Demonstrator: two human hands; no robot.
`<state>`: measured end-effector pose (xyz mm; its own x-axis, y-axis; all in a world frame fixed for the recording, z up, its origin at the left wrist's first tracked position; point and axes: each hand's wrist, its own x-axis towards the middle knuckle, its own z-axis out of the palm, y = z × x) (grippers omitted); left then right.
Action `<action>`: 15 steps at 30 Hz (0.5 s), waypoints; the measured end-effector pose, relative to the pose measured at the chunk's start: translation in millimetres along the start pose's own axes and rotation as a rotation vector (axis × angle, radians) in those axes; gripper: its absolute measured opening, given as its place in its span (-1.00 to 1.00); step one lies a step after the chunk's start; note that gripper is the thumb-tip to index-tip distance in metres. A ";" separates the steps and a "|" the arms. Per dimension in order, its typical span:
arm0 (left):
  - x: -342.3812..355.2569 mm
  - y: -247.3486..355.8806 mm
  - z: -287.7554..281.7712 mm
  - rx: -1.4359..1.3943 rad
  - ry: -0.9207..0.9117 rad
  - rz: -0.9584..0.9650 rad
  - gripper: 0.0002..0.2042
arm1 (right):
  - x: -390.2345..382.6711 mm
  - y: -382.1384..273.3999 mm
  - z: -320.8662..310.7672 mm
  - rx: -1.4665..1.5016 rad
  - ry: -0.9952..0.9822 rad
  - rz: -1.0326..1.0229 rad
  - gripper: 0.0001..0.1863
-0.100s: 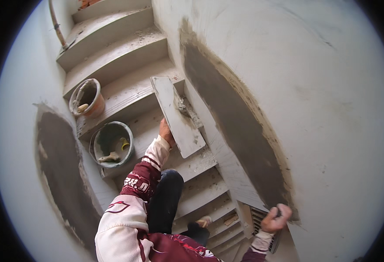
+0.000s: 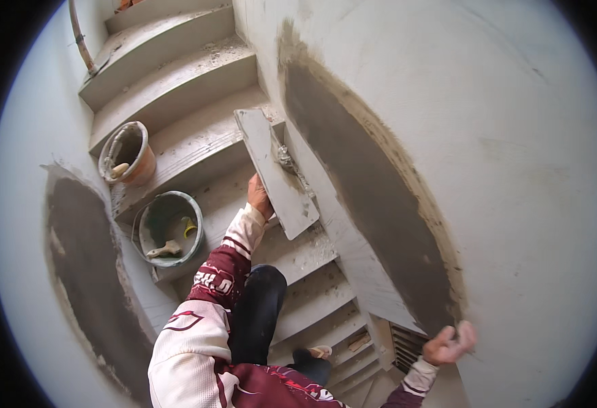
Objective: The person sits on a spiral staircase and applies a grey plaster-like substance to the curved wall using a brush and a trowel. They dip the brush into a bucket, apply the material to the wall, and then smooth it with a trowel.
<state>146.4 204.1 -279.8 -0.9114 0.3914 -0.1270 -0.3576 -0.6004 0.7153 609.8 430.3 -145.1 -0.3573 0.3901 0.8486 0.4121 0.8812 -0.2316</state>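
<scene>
My left hand (image 2: pixel 259 197) is closed on a long pale plasterer's hawk (image 2: pixel 274 173) from behind its near side; the fingers are partly hidden by the board. A lump of wet grey mortar (image 2: pixel 285 158) sits on the hawk along its right edge. Over at the lower right, my right hand (image 2: pixel 450 345) is curled against the wall at the bottom end of a dark grey mortar patch (image 2: pixel 373 197). Whatever the right fingers hold, if anything, is hidden.
Bare concrete stairs (image 2: pixel 176 88) climb to the upper left and drop away below. An orange bucket (image 2: pixel 143 166) and a dark green bucket (image 2: pixel 196 234), holding a brush (image 2: pixel 166 249), stand on steps at left. Another dark patch (image 2: pixel 91 258) marks the left wall. A pole (image 2: pixel 79 37) leans above.
My right hand has moved right and slightly down along the wall, past the patch's lower edge. The hawk in my left hand has shifted up slightly.
</scene>
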 end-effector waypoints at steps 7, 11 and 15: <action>112.4 -41.4 -31.1 0.215 0.000 0.339 -0.55 | 41.5 30.1 19.3 -0.592 0.396 -0.482 -0.77; 172.0 -52.7 -47.0 0.303 0.005 0.448 -0.57 | 69.0 19.3 33.7 -0.691 0.458 -0.685 -0.83; 207.2 -59.5 -41.0 0.406 -0.038 0.516 -0.60 | 69.9 35.3 42.7 -0.884 0.437 -0.575 -0.74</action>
<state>-29.4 292.3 -376.9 -0.9346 0.1525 0.3213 0.2359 -0.4102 0.8809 563.6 500.1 -114.3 -0.4327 -0.2891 0.8539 0.7896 0.3356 0.5138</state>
